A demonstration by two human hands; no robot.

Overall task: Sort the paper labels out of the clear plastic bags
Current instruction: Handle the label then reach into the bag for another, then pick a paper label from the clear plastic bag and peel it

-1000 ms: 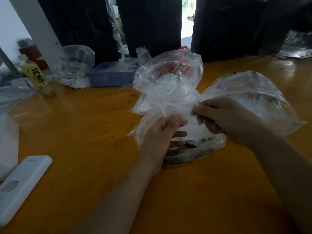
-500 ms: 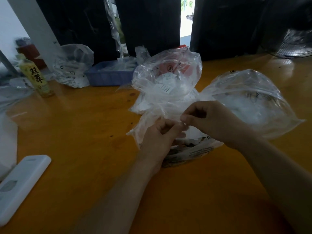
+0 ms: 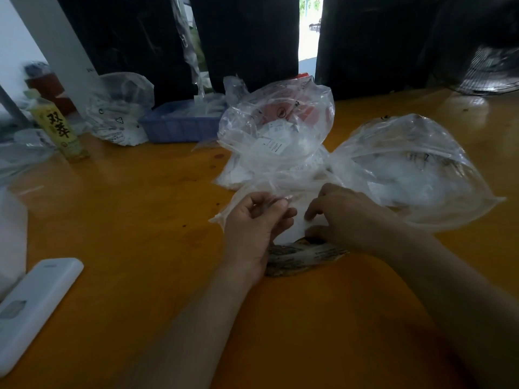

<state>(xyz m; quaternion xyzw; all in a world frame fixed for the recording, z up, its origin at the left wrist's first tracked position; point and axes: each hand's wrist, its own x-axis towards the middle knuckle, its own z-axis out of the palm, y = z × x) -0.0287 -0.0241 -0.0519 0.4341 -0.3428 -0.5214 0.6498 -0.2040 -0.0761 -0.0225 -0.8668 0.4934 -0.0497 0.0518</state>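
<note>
A pile of clear plastic bags lies mid-table on the orange table (image 3: 134, 209). The upper clear bag (image 3: 276, 122) holds white paper labels (image 3: 271, 147) and something red. A second puffed clear bag (image 3: 415, 169) lies to its right. My left hand (image 3: 255, 223) pinches the thin film of a near bag between thumb and curled fingers. My right hand (image 3: 345, 217) has its fingers curled down on a white paper label (image 3: 295, 228) inside that near bag. A printed paper packet (image 3: 297, 256) lies beneath both hands.
A blue plastic basket (image 3: 179, 124) with small bags stands behind the pile. Left of it sits another clear bag (image 3: 118, 113) of labels, and a yellow drink bottle (image 3: 60, 130). A white remote-like device (image 3: 31, 310) lies at the near left. A fan (image 3: 488, 77) stands far right.
My right hand dropped from the bag's gathered neck down and toward me onto the white label. My left hand kept pinching the film and opened it slightly.
</note>
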